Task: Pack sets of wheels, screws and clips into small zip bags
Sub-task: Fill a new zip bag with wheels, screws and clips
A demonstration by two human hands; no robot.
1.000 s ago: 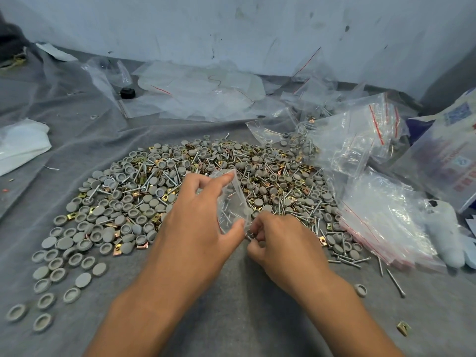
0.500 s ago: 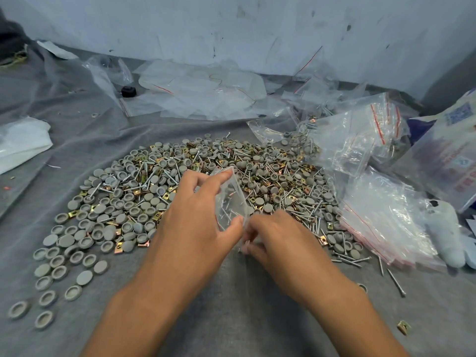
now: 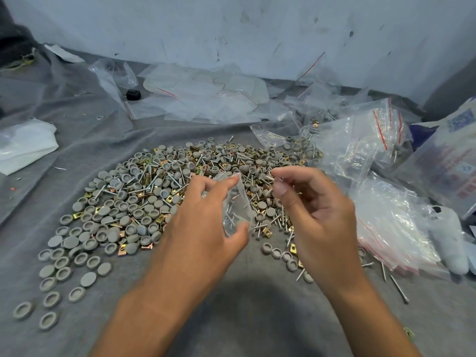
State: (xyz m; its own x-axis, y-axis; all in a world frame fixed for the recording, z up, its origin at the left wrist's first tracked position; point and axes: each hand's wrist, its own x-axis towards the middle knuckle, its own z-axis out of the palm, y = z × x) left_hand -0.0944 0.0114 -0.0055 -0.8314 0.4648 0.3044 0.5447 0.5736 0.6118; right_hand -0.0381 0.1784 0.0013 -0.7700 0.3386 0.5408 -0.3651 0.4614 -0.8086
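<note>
Soft even light, wide-angle edge bending, blurred fingertips

Bare grey cloth (image 3: 257,318) lies open between my forearms and near me, the easiest way in. Ahead, the heap of grey wheels, screws and brass clips (image 3: 164,191) covers the middle. Stacked zip bags (image 3: 386,228) crowd my right side, loose screws (image 3: 398,288) beside them. Crumpled clear bags (image 3: 206,99) block the far edge by the wall; left cloth is mostly free.
</note>
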